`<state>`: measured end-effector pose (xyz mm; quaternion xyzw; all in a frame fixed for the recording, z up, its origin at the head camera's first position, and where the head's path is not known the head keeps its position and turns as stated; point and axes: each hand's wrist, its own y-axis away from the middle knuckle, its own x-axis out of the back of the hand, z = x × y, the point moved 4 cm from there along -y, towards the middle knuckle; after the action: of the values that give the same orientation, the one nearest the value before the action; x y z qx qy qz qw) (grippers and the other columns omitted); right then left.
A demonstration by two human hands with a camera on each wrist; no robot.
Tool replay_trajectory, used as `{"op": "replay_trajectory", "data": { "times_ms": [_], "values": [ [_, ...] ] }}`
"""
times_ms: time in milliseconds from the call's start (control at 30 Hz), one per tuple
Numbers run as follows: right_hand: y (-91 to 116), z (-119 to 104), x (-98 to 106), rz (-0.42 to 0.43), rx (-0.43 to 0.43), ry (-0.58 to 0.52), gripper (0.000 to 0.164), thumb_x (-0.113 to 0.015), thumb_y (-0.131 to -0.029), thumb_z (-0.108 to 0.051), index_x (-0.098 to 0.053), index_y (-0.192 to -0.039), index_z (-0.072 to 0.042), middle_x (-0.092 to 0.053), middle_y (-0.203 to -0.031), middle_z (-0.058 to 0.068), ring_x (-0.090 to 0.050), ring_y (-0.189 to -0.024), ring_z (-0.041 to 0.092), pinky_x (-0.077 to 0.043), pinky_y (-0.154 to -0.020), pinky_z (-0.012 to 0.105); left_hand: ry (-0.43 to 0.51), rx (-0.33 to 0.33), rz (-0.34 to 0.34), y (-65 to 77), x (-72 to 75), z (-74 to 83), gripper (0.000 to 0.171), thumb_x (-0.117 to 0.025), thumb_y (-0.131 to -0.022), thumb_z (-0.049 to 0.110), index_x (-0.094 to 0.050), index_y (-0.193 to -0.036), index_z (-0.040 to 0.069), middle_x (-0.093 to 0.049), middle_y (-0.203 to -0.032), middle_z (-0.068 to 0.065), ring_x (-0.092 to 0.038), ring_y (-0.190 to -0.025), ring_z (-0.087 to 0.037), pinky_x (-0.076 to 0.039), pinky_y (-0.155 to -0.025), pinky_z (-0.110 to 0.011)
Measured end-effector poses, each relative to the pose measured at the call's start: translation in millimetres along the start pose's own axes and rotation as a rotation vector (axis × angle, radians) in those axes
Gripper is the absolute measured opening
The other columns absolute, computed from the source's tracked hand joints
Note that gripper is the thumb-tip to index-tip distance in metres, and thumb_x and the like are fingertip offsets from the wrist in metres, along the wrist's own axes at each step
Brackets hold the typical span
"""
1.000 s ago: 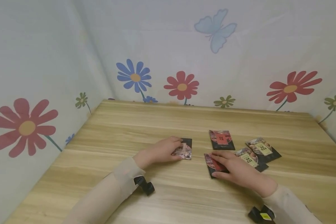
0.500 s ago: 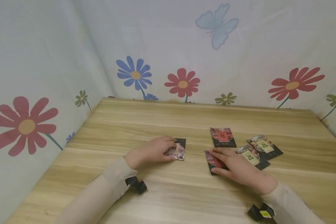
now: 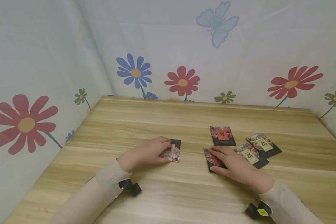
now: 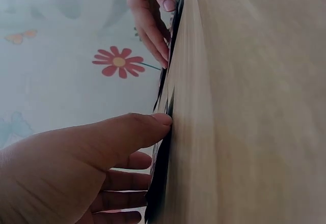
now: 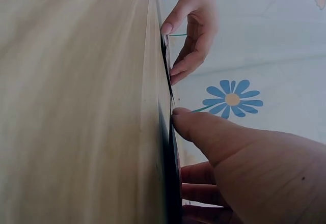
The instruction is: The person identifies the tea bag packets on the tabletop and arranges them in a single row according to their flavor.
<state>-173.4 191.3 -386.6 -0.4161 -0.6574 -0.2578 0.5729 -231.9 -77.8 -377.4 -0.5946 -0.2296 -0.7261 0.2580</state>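
Behind and beside a wood-grain table (image 3: 145, 118), a pale backdrop (image 3: 162, 28) bearing red flowers (image 3: 182, 82), green flowers (image 3: 225, 97), a large blue flower (image 3: 135, 72) and, higher up, a light-blue butterfly (image 3: 218, 24).

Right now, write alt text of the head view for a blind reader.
A left hand touches a pink-labelled packet and a right hand rests on a red-labelled packet on a wood-grain table. Three more packets lie near the right hand, before a floral backdrop.

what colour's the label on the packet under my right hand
The label is red, though partly covered; best in head view.
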Motion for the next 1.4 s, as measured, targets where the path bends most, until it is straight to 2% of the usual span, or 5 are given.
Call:
{"op": "replay_trajectory", "data": {
  "times_ms": [200, 533, 767, 1000, 1400],
  "values": [
    [0, 0, -1, 0.000, -0.010, 0.006, 0.062, -0.067, -0.088, -0.038, -0.052, -0.135, 0.000, -0.051, -0.139, 0.020, -0.050, -0.127, 0.038, -0.046, -0.101, 0.051, 0.007, -0.003, -0.013, 7.8, 0.4, -1.9, 0.050, -0.064, -0.090, 0.039, -0.058, -0.132, 0.012, -0.053, -0.136, -0.011, -0.051, -0.126, -0.025, -0.045, -0.107, -0.039],
    [0, -3, -3, -0.010, -0.012, -0.019, 0.062, -0.064, -0.090, -0.040, -0.051, -0.137, -0.002, -0.050, -0.141, 0.018, -0.049, -0.128, 0.037, -0.047, -0.101, 0.052, 0.000, -0.018, -0.019, 19.9, -1.7, -6.9, 0.047, -0.064, -0.091, 0.037, -0.059, -0.131, 0.013, -0.051, -0.138, -0.016, -0.050, -0.127, -0.031, -0.045, -0.106, -0.043],
    [0, -4, -2, -0.023, -0.017, -0.021, 0.062, -0.063, -0.091, -0.041, -0.050, -0.138, -0.003, -0.049, -0.142, 0.017, -0.048, -0.129, 0.036, -0.046, -0.101, 0.052, -0.006, -0.014, -0.006, 27.2, 0.2, -7.0, 0.047, -0.065, -0.089, 0.037, -0.060, -0.128, 0.012, -0.052, -0.137, -0.016, -0.052, -0.125, -0.031, -0.045, -0.107, -0.043],
    [1, -5, -1, -0.021, -0.001, -0.009, 0.063, -0.062, -0.091, -0.041, -0.049, -0.139, -0.003, -0.048, -0.143, 0.016, -0.048, -0.130, 0.036, -0.046, -0.102, 0.051, -0.015, -0.074, 0.021, 32.3, 1.6, -4.6, 0.043, -0.067, -0.088, 0.034, -0.062, -0.122, 0.007, -0.053, -0.139, -0.017, -0.052, -0.127, -0.032, -0.043, -0.109, -0.043],
    [2, -2, -3, -0.032, -0.021, 0.006, 0.065, -0.063, -0.091, -0.041, -0.047, -0.141, -0.003, -0.046, -0.145, 0.017, -0.046, -0.131, 0.036, -0.045, -0.103, 0.052, 0.010, -0.052, -0.006, 32.4, 0.9, -7.2, 0.052, -0.068, -0.086, 0.032, -0.057, -0.130, 0.006, -0.053, -0.138, -0.013, -0.051, -0.128, -0.029, -0.043, -0.110, -0.041]
  ]
}}
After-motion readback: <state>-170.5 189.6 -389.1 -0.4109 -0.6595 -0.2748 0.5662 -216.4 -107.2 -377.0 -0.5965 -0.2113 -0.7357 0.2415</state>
